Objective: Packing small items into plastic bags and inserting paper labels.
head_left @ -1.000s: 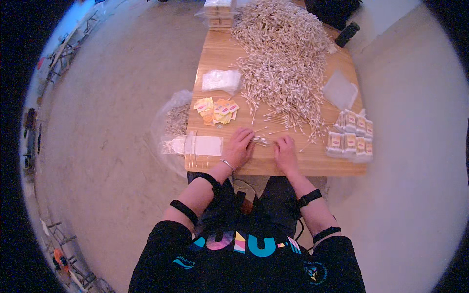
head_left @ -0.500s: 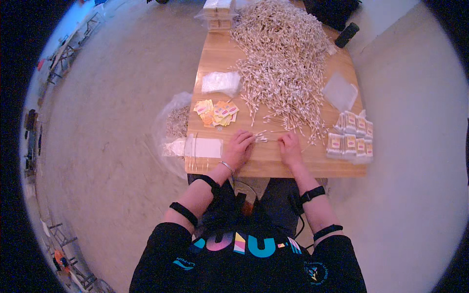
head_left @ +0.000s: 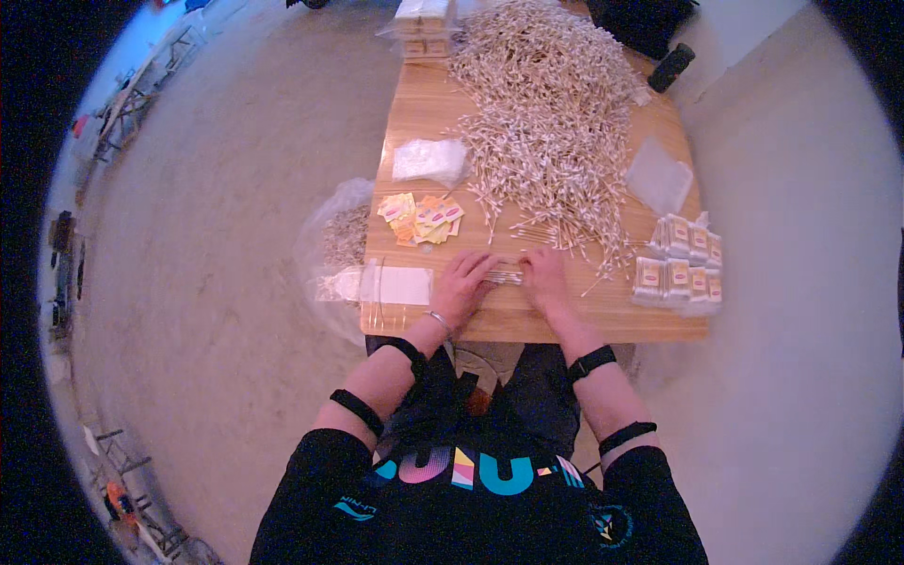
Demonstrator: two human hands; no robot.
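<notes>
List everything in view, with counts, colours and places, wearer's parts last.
Light-brown wooden table: one, centre
White cotton-swab heap: uncountable, table's far middle
Small white swab bundle: one, between the hands
Clear plastic bag stack: one, whitish, table's left
Printed paper cards: many, yellow-orange, below the stack
Flat rectangle: one, white, near-left corner
Filled packets: several, white-and-tan, near right
Translucent plastic sheet: one, whitish, right
Wrapped packs: several, tan-white, far left
Cylinder: one, black, far right
Large plastic bag: one, clear, beyond left edge
Floor: one, greyish, left
Left hand, right hand: one each, bare, near edge
Arm bands: four, black, two per arm
</notes>
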